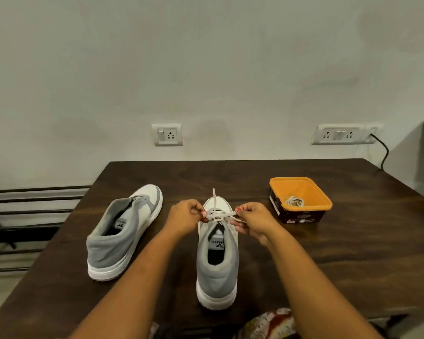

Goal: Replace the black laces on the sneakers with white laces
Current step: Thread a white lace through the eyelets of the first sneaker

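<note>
Now your left hand [185, 216] and right hand [253, 220] are each pinching the white lace [217, 214] over the sneaker [217, 260] near the table's [353, 253] front edge.

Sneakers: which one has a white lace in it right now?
The sneaker in the middle, between both hands, with a white lace tied at its top. The sneaker on the left shows no lace.

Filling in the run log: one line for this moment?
step: tying white lace | sneaker: centre | left hand, right hand: pinching lace | other sneaker: unlaced | orange box: spare lace
</note>
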`<state>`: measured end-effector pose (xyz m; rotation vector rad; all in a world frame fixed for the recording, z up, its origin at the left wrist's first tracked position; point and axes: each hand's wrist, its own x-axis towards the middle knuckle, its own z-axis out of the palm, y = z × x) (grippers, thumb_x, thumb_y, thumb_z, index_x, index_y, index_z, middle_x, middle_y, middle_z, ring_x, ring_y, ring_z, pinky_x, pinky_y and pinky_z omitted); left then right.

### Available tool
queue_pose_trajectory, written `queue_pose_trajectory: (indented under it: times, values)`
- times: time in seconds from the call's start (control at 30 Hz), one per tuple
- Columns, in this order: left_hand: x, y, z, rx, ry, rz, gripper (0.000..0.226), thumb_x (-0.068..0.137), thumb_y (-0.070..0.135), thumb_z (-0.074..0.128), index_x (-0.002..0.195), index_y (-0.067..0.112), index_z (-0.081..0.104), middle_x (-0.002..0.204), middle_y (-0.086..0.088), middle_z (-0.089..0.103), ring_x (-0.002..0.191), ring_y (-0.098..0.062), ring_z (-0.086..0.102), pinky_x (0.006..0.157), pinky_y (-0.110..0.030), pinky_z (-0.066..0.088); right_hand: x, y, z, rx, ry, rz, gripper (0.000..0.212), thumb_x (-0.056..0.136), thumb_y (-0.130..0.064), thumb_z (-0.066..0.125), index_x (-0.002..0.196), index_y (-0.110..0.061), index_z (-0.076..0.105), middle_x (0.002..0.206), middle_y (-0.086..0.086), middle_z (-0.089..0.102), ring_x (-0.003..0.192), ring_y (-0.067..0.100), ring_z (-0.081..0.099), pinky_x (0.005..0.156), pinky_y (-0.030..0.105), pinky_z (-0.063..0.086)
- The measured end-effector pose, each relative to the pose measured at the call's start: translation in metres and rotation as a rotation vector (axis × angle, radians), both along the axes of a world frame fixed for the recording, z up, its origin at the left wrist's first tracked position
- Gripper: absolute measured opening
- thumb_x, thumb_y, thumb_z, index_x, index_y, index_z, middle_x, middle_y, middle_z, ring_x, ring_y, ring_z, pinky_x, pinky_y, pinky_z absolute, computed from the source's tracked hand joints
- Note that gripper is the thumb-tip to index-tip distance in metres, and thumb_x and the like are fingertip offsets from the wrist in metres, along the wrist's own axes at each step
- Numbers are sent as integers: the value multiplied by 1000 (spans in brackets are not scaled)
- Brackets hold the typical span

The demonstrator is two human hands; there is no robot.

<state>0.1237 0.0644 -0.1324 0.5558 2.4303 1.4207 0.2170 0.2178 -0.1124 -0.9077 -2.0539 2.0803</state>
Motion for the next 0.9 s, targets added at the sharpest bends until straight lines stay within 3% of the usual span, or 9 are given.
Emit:
queue_pose_trajectory:
  times: [0.1, 0.2, 0.33, 0.53, 0.63, 0.73, 0.8, 0.9]
  values:
    - [3, -7, 5, -133, 130, -49, 26, 86, 7, 61, 67, 23, 56, 67, 8, 68, 55, 8, 56, 61, -17, 42, 8, 6, -1, -26, -74, -12, 25, 101, -9, 44, 78, -10, 53, 73, 6, 62, 48, 4, 61, 43, 16, 40]
    - [2, -10, 4, -284, 283, -35, 30, 84, 8, 57, 64, 29, 52, 67, 12, 65, 74, -10, 62, 68, -23, 45, 11, 6, -3, -18, -117, -77, 21, 100, -8, 45, 82, -7, 55, 72, 5, 62, 47, 5, 57, 38, 14, 33]
    - [2, -15, 6, -370, 367, 16, 26, 86, 15, 55, 66, 30, 54, 79, 2, 68, 76, -18, 60, 67, -29, 47, 15, 6, -2, -49, -147, -156, 26, 99, -9, 47, 75, -6, 58, 62, 4, 55, 45, 6, 46, 35, 13, 35]
    - [5, -17, 9, -360, 434, 18, 20, 86, 11, 51, 76, 24, 63, 84, -2, 68, 78, -19, 60, 71, -33, 49, 16, 8, -3, -165, -106, -242, 19, 97, -4, 52, 79, -2, 60, 65, 8, 59, 55, 11, 53, 40, 16, 46]
    - [3, -19, 6, -305, 443, -31, 23, 85, 8, 52, 75, 26, 61, 80, 0, 67, 75, -17, 59, 70, -34, 50, 18, 10, 0, -134, -84, -180, 19, 97, -8, 53, 81, -2, 62, 64, 7, 60, 55, 10, 53, 45, 17, 48]
    - [5, -17, 3, -270, 372, -125, 8, 87, 17, 59, 87, 25, 61, 81, 7, 62, 88, -14, 53, 75, -28, 44, 18, 7, 2, -72, -69, -64, 20, 96, -14, 56, 79, -7, 61, 63, 3, 60, 55, 8, 53, 50, 18, 47]
    - [4, -15, 2, -271, 375, -151, 10, 87, 24, 63, 98, 24, 63, 87, 6, 61, 87, -12, 50, 76, -25, 41, 16, 2, 3, -16, -71, 22, 10, 93, -17, 61, 87, -8, 62, 69, 3, 61, 58, 8, 53, 52, 19, 47]
    - [0, -12, 1, -294, 377, -153, 13, 86, 23, 66, 99, 22, 69, 92, 3, 67, 79, -8, 54, 74, -20, 42, 10, -2, 3, 45, -63, 97, 17, 90, -19, 66, 100, -5, 63, 75, 4, 62, 59, 7, 54, 51, 17, 48]
